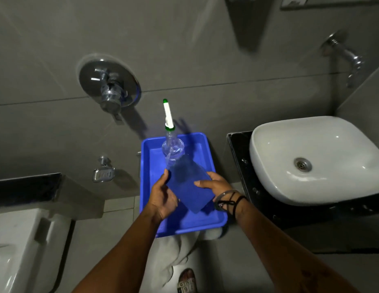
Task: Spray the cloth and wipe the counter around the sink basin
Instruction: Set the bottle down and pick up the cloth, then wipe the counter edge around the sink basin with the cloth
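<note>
Landmark: blue tray [214,224].

- Sandalled foot [187,279]: nearest the camera, on the floor below the tray.
- Left hand [162,196]: over the tray's near left part, fingers curled around the left edge of the cloth.
- Right hand [214,183]: over the tray's right side, thumb and fingers pinching the cloth's right edge; bangle and dark cords at the wrist.
- Blue cloth [189,181]: folded, held between both hands above the tray's middle.
- Spray bottle [172,144]: clear, green-and-white nozzle, upright at the tray's far end, behind the cloth.
- White sink basin [311,157]: right of the tray, on a black counter [240,153].
- Toilet [21,246]: left of the tray.
- Soap dish [103,174], shower valve [109,84]: on the wall, left and beyond.
</note>
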{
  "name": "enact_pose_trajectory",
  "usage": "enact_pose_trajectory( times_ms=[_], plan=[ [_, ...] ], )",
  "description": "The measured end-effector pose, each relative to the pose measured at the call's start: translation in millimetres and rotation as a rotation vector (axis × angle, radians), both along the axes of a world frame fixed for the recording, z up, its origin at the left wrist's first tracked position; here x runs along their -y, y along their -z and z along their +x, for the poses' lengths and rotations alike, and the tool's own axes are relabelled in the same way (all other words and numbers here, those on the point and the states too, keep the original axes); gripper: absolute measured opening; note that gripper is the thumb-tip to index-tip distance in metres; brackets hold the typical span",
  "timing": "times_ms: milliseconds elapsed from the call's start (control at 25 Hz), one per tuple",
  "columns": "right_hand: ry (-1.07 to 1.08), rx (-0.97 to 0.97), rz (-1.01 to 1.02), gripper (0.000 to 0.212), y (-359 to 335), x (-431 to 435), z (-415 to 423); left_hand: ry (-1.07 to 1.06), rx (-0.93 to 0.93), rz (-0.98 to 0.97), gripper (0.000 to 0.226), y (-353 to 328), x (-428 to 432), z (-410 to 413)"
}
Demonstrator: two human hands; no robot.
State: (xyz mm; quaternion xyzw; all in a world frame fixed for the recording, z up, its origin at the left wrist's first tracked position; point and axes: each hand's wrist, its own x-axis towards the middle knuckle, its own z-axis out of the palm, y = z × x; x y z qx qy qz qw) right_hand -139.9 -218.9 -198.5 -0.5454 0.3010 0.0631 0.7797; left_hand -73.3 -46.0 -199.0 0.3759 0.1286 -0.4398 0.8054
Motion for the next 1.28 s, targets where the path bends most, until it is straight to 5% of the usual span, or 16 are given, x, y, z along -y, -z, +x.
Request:
enact_pose_trajectory(
  times_ms=[320,440,520,720,840,920,1080,1280],
  plan=[
    [-0.047,-0.088,0.121,0.02,-21,36,-74,-0.103,-0.061,0.025,0.054,-19,71,-93],
    [-0.19,-0.202,-0.235,0.042,-18,79,-110,-0.172,-0.058,0.056,0.052,-4,93,-130],
    [-0.161,-0.075,-0.483,0.053,-15,112,-131,-0.2,-0.05,0.141,0.052,6,110,-150],
    [0.01,0.068,-0.586,0.038,-26,201,-158,-0.212,0.21,0.583,0.038,19,170,-190],
    [0.031,0.067,-0.607,0.036,-22,230,-174,-0.049,0.643,1.106,0.051,45,207,-203],
    [0.041,0.071,-0.616,0.031,-14,236,-183,0.154,0.695,1.346,0.066,66,230,-214],
    [0.067,0.084,-0.576,0.023,2,247,-198,0.497,0.784,1.387,0.09,99,283,-242],
    [0.005,0.088,-0.609,0.028,4,255,-196,0.566,0.938,1.391,0.106,122,274,-242]
  ],
)
